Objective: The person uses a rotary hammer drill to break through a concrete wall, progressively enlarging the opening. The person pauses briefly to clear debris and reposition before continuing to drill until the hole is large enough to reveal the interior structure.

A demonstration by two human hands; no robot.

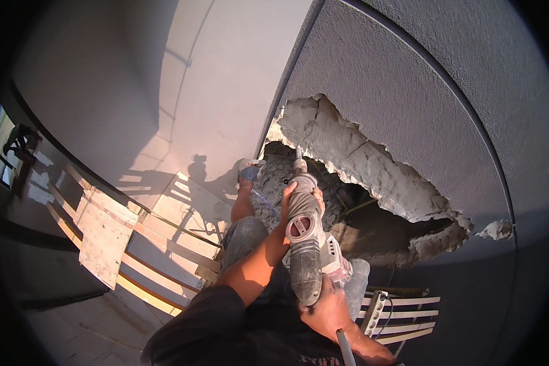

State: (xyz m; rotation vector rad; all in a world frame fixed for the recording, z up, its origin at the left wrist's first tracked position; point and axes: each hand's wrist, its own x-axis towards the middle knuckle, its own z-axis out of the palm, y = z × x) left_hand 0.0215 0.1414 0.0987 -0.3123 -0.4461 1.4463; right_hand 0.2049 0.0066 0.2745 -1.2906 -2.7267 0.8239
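Observation:
A dusty rotary hammer (305, 244) points away from me, its chisel bit (298, 152) at the upper left part of a jagged hole in the wall. My left hand (288, 204) is wrapped round the front of its body, fingers showing on both sides. At the rear, my right hand (328, 308) is closed on the handle, partly hidden by the tool body. Broken plaster (360, 165) with a pale, rough edge borders the hole. Grey rubble (271, 177) lies inside it. Whether the bit touches the wall, I cannot tell.
Wooden slats (165, 271) and a pale board (107, 235) form a platform at the left. More slats (409, 314) lie at the right, beside a white power strip (375, 314). My left foot (249, 171) is by the hole. A grey tube (345, 348) crosses my right forearm.

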